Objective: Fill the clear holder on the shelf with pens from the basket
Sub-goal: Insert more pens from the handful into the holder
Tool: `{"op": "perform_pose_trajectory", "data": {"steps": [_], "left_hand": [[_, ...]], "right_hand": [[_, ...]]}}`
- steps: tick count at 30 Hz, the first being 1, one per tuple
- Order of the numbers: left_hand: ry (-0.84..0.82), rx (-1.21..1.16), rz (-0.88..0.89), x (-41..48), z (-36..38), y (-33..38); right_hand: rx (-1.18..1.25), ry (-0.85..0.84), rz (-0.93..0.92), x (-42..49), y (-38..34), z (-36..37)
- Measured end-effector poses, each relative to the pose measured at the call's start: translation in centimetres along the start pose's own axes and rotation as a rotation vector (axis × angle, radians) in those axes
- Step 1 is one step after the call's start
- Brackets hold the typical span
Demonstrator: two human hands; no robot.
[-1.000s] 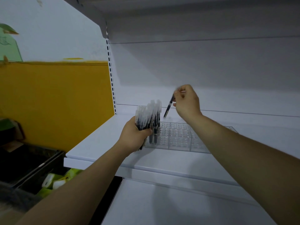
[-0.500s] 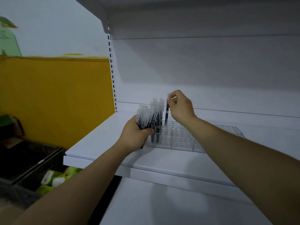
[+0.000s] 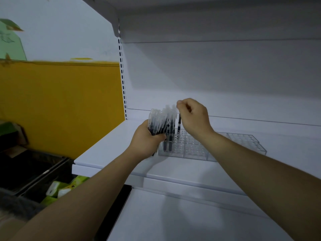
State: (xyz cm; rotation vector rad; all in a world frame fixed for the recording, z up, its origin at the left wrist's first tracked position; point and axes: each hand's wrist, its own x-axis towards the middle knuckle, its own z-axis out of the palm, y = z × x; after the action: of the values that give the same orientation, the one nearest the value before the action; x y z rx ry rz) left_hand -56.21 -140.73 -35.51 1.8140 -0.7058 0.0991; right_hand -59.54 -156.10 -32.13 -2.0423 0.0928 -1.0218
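One pen (image 3: 179, 122) pinched upright by right hand (image 3: 194, 117) over clear holder (image 3: 192, 149); left hand (image 3: 147, 139) grips spare bundle (image 3: 159, 119); best lowered straight into a free hole.

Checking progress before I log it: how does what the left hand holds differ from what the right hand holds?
The left hand grips a whole bundle of pens; the right hand pinches a single pen by its top. The bundle leans, fanned out, beside the left end of the clear holder; the single pen stands upright, lower end at the holder's slots. Both look dark below and clear above.
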Motion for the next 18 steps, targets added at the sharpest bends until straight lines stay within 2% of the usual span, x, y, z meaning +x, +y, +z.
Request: {"op": "perform_pose_trajectory", "data": {"steps": [3,6,9,13,15,18], "left_hand": [[0.004,-0.027,0.001,0.2,0.6,0.5],[0.003,-0.039,-0.012,0.2,1.0,0.7],[-0.002,-0.024,-0.023,0.1,1.1,0.7],[0.002,0.001,-0.076,0.0,1.0,0.3],[0.006,0.004,-0.091,0.0,0.8,0.2],[0.011,0.004,-0.099,0.0,0.7,0.1]], "right_hand": [[0.057,-0.192,0.011,-1.7,-1.0,-0.5],[0.065,-0.244,0.048,-2.0,-0.8,-0.8],[0.095,-0.204,0.094,-1.5,-0.7,-1.3],[0.284,0.017,0.175,0.0,-0.9,-2.6],[0.237,0.097,0.158,0.9,-0.4,-3.0],[0.137,0.065,0.161,1.1,0.9,-2.7]]}}
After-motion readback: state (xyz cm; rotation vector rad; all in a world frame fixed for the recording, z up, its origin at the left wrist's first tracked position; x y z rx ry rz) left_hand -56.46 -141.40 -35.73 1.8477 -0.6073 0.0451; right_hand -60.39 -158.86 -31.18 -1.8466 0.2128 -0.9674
